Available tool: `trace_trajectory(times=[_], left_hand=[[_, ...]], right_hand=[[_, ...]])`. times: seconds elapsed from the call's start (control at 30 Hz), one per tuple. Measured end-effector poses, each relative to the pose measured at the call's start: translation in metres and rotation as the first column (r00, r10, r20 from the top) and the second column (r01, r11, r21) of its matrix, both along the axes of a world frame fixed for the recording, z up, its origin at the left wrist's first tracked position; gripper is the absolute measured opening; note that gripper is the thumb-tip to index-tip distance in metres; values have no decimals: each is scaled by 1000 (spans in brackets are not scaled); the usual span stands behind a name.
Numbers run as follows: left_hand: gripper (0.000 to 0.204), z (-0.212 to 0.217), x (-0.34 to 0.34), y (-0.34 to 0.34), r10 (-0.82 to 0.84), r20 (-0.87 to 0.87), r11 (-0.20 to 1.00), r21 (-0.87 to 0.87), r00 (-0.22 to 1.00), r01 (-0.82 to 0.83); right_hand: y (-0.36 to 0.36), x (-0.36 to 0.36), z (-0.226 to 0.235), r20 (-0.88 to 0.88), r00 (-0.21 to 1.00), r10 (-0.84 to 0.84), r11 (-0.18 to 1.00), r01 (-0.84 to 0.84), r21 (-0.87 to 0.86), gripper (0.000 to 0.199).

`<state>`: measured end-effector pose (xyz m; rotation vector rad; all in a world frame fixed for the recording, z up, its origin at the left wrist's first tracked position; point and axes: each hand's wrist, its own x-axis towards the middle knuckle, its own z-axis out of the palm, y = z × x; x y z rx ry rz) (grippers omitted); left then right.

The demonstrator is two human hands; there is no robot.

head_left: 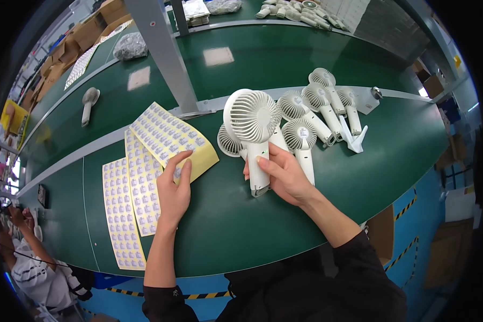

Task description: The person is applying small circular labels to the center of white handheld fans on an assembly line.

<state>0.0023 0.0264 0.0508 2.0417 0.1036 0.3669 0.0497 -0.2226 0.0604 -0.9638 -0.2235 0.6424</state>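
My right hand is closed round the handle of a white handheld fan. The fan stands upright with its slatted round head at the top, and my thumb lies across the front of the handle. My left hand is at the right end of the uppermost yellow label sheet. Its thumb and forefinger are bent, with a small gap between the tips. Whether a label clings to a fingertip, I cannot make out. That sheet curves upward over other label sheets lying flat on the green table.
Several white fans lie behind and right of my right hand, near a white plastic piece. Another fan rests beyond the grey rail, left of a metal post. More fans are piled at the back. A person sits at the left.
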Motion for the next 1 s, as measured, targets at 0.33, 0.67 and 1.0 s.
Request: trace_trajectory(times=[0.33,0.67,1.0], left_hand=[[22,-4,-1,2,13,1,1000,7,1000,-13],[22,-4,2,2,-1,45,1000,24,999,0],[23,-3,1,2,-9,35,1000,-1,999,9]], right_hand=[[0,1,-2,-8,1000,19,1000,-19,5,41],[0,0,-3,8,999,42,999,-42,0,41],[4,-3,-3,-66,995,78,996,-74,51,40]])
